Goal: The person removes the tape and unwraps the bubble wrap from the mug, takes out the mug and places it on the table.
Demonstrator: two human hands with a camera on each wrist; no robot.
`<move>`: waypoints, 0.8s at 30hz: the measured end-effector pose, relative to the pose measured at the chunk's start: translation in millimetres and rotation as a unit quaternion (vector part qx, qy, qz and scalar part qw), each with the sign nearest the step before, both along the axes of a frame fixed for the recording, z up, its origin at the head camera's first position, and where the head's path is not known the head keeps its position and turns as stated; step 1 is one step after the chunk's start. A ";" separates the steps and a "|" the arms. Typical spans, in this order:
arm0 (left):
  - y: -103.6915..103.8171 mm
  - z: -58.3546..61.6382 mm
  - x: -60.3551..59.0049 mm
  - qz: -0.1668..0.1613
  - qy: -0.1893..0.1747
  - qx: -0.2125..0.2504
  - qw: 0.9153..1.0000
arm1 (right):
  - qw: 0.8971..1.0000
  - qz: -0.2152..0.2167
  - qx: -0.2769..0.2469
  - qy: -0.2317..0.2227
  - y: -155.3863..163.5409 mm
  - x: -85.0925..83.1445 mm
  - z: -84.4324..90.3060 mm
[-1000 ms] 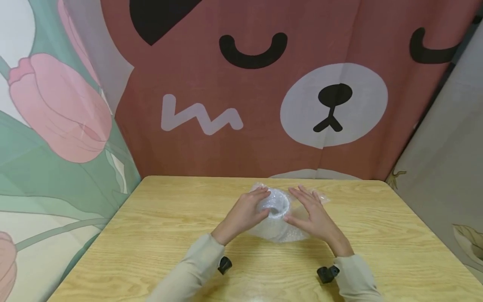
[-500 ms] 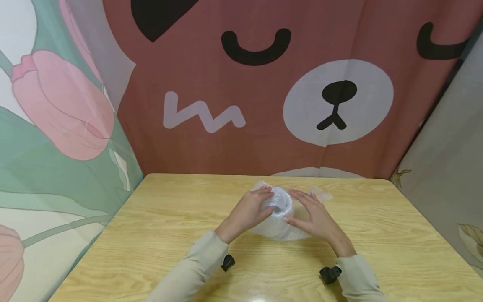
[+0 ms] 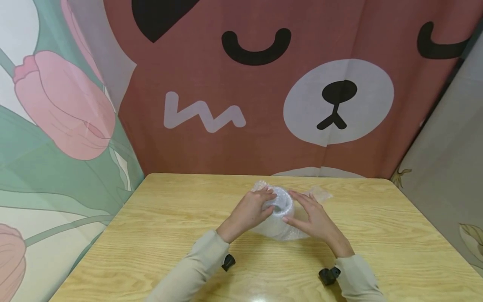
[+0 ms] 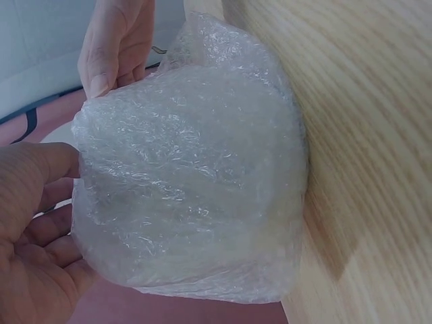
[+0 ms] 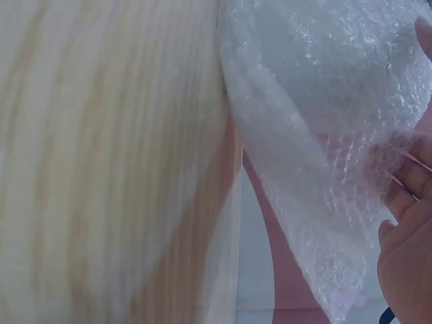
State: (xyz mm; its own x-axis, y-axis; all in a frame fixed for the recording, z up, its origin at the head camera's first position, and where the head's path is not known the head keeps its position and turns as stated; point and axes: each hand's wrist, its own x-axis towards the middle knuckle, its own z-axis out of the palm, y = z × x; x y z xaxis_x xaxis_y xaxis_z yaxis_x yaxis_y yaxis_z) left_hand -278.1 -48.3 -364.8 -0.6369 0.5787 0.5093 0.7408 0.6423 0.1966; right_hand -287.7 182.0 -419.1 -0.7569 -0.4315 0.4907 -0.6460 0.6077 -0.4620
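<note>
**One bubble-wrapped bundle held between two hands at mid-table**

A single bundle of bubble wrap (image 3: 278,214) sits on the wooden table (image 3: 158,235), near the middle and somewhat toward the far edge. It is roundish, with a dark round opening at the top that faces upward and slightly toward the person. No clear long axis shows; a loose flap of the wrap trails off to the right and away along the tabletop. What lies inside cannot be made out through the film.

The left hand (image 3: 250,209) has its fingers curled over the bundle's left side and top rim, grasping the wrap. The right hand (image 3: 311,216) lies against the right side with its fingers extended, pressing on the wrap rather than clenching it.

Counted: one bundle, two hands, two beige sleeves, and two small black wrist cameras, one (image 3: 228,262) under the left forearm and one (image 3: 327,275) under the right.

A curtain with a bear face (image 3: 336,100) hangs behind the table, and a tulip-print cloth (image 3: 64,105) to the left.
</note>
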 end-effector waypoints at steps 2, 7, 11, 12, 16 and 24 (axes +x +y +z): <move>0.3 -0.8 0.3 0.001 0.005 -0.003 1.000 | 1.000 0.001 -0.002 -0.002 -0.9 1.0 0.9; 0.9 -2.8 1.3 0.001 0.009 0.000 1.000 | 1.000 0.007 -0.005 0.006 -2.8 2.2 2.3; 1.3 -3.6 1.6 0.002 0.011 0.005 1.000 | 1.000 0.008 -0.005 0.008 -2.9 1.7 1.0; 1.5 -4.1 1.4 0.003 0.012 0.004 1.000 | 1.000 0.007 -0.004 0.009 -2.8 1.6 0.6; 2.1 -6.3 1.1 0.000 0.013 0.013 1.000 | 1.000 0.004 -0.005 0.011 -2.8 1.9 -1.1; 2.1 -8.4 1.0 0.005 0.029 0.025 0.999 | 1.000 -0.003 -0.016 0.008 -5.7 3.1 0.5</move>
State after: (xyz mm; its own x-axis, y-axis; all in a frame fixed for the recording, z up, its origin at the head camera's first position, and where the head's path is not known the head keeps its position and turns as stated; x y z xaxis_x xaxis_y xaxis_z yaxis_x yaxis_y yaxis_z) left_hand -277.1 -46.2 -373.1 -0.6115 0.5448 0.5738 0.7451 0.6406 0.1858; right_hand -284.6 176.3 -418.6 -0.7507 -0.4109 0.5172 -0.6506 0.5957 -0.4710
